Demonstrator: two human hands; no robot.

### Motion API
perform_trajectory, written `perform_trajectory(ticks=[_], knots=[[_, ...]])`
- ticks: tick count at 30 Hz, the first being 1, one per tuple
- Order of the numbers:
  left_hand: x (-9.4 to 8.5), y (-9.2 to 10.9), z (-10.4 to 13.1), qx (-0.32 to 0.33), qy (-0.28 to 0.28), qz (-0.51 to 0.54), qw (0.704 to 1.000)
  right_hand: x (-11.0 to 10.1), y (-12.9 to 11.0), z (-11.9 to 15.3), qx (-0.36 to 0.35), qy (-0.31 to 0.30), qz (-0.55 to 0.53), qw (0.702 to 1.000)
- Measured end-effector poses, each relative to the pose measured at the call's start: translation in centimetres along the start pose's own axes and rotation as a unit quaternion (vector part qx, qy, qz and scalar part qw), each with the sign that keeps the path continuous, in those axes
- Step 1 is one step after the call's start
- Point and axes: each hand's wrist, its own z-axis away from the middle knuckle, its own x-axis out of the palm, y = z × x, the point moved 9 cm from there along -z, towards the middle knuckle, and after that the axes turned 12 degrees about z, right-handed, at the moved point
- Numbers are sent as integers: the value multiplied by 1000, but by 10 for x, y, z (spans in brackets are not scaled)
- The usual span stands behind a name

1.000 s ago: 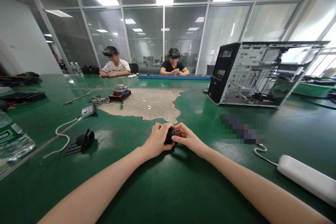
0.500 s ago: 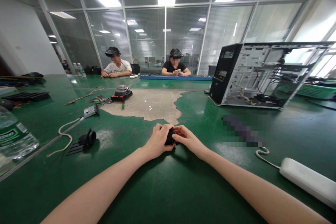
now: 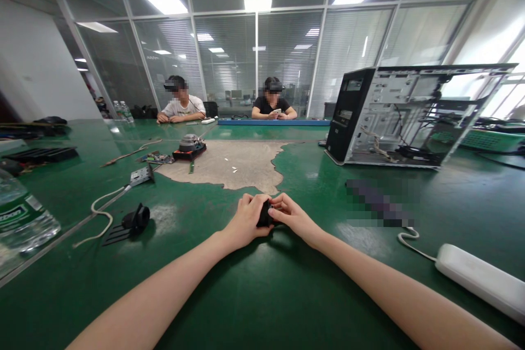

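Note:
A small black object (image 3: 264, 215) is held between my two hands, low over the green table (image 3: 229, 295), in the middle of the view. My left hand (image 3: 246, 219) wraps round its left side, with the thumb below it. From the right, my right hand (image 3: 292, 215) pinches its edge with thumb and fingers. Much of the object is hidden by the fingers, so I cannot make out what it is. To the left of my hands lies a black plastic part (image 3: 137, 219) with a round end and several prongs.
An open computer case (image 3: 355, 115) stands at the right, behind a white power strip (image 3: 479, 279). At the left are a water bottle (image 3: 24, 216), a cord (image 3: 107, 213) and a heatsink with fan (image 3: 190, 145). Two people sit across the table.
The view has shifted very slightly. Both hands stay on the black object, and my right fingers have moved a little closer in to it.

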Motion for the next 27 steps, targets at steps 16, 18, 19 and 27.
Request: perform_trajectory(ticks=[16,18,19,27], knots=[[0,0,0,-7,-9,-5,1000,1,-5,3,-7,-21,-10,1000],[1,0,0,-5,-10,-6,1000,0,0,1,3,2,-10,1000],[1,0,0,-5,-10,-7,1000,-1,2,0,6,10,-6,1000],[-1,2,0,-6,-11,-2,1000,3,-3,2,-10,-36,7,999]])
